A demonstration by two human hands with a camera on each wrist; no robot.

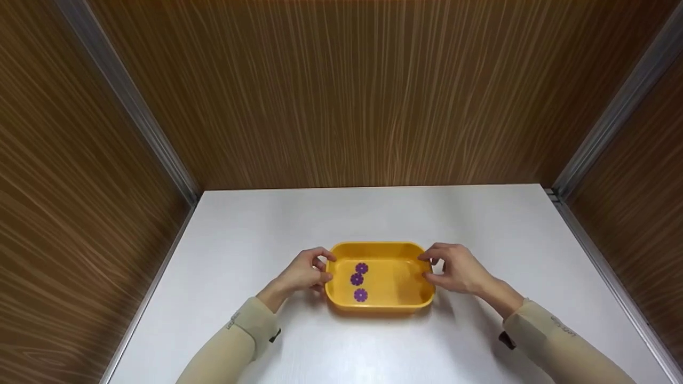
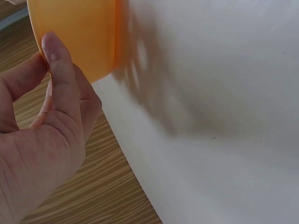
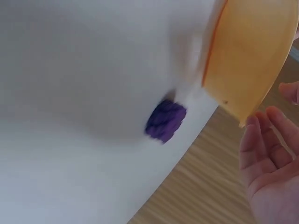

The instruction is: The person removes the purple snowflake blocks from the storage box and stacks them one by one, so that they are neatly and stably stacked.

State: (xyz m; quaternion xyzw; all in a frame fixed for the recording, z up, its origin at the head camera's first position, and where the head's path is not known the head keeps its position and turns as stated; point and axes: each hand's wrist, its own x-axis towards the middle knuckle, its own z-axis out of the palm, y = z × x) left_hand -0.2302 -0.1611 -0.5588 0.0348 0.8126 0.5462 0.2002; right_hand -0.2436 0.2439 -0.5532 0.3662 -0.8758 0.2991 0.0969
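Observation:
A shallow yellow tray (image 1: pixel 384 308) with rounded corners sits between my hands. Inside it, toward the left, lie three purple flower-shaped pieces (image 1: pixel 360 295); two of them touch. My left hand (image 1: pixel 303 271) pinches the tray's left end, and in the left wrist view a fingertip (image 2: pixel 55 46) presses the outer wall with the thumb at the rim. At the opposite end my right hand (image 1: pixel 459 268) holds the rim between curled fingers and thumb. The right wrist view has its fingertips (image 3: pixel 254 120) right at the tray's edge.
White table (image 1: pixel 256 224) surface surrounds the tray. Wood-grain panels (image 1: pixel 373 96) with grey metal corner strips (image 1: pixel 144 117) enclose it at the back and both sides. In the right wrist view a blurred, ridged purple object (image 3: pixel 166 121) sits on the white surface near the tray.

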